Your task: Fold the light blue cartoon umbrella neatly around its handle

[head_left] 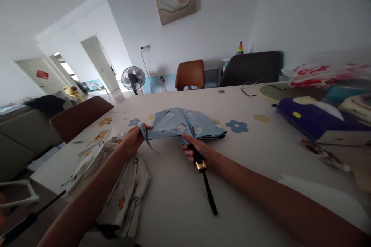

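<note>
A light blue folding umbrella (pixel 171 121) with small cartoon prints lies partly folded over the table, its cloth loose. My right hand (pixel 198 150) is wrapped round its black handle, which has a gold band and a black wrist strap hanging toward me. At the cloth's left edge, my left hand (pixel 138 136) pinches the fabric, and a narrow blue strap dangles from those fingers. Beneath my left forearm a cream umbrella (pixel 131 197) with orange and brown prints lies crumpled; a black shaft and handle stick out at the lower left, over the table's edge.
The table (pixel 171 200) has a pale cloth with printed flowers. To the right are a purple tissue pack (pixel 304 117), eyeglasses (pixel 249 89) and a red-and-white plastic bag (pixel 319 71). Chairs, one of them brown (pixel 189 73), and a fan (pixel 133 78) stand beyond.
</note>
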{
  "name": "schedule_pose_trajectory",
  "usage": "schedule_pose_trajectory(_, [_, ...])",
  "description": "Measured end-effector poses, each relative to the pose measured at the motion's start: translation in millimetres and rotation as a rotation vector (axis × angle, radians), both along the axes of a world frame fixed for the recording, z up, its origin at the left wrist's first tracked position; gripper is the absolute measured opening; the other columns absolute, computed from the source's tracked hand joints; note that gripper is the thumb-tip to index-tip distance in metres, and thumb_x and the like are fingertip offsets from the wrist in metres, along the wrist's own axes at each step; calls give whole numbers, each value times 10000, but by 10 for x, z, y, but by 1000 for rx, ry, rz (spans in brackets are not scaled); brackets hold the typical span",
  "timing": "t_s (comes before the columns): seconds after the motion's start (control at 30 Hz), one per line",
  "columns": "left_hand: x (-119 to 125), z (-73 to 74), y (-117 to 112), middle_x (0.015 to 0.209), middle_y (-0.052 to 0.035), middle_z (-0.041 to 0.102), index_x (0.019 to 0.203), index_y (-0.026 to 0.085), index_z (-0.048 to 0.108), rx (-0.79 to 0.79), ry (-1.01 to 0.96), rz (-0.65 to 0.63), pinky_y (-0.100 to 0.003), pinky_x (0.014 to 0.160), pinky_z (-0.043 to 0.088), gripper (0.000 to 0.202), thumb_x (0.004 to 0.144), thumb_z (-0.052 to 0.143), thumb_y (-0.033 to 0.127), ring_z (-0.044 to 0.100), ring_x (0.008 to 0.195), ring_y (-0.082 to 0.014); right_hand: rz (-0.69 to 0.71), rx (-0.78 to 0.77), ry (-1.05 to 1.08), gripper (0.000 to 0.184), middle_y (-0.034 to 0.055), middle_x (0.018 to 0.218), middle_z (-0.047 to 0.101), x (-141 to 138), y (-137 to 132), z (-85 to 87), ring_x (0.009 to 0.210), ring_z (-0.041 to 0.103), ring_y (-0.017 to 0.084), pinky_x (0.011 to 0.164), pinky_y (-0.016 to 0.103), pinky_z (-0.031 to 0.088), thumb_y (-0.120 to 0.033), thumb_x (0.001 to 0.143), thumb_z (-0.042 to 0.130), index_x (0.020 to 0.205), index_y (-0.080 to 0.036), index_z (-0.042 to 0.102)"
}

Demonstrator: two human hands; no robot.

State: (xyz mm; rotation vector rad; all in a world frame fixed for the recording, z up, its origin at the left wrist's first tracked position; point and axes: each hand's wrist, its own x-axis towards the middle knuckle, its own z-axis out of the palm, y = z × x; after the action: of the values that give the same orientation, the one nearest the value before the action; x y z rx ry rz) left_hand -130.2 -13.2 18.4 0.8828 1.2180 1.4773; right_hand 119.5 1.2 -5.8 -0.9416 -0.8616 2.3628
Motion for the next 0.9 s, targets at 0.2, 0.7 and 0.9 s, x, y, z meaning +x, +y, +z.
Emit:
schedule_pose_trajectory(0.2, [-73,-19,-31,813,-62,651,676,127,612,-4,-38,-59,-165,561,468,136,756,526,195,577,659,-95,32,-97,28,614,-50,428,364,-21,77,-58,304,335,51,255,177,332,-785,684,332,604,-179,390])
schedule_pose_trajectory(0.7, [-172,49,-103,905,-82,662,685,121,669,2,79,-191,-237,712,482,99,600,631,157,602,788,-154,5,-17,-102,287,-72,401,345,-16,-5,80,291,335,52,288,154,321,-346,850,445,624,-187,368])
schedule_pose_trajectory(0.9, [-256,109,-62,1004,-101,662,733,156,702,-126,463,-269,-356,876,398,240,533,572,136,558,990,-241,68,64,-199,292,-56,350,377,-49,-26,-38,270,363,74,280,174,299,-362,818,442,594,-182,395])
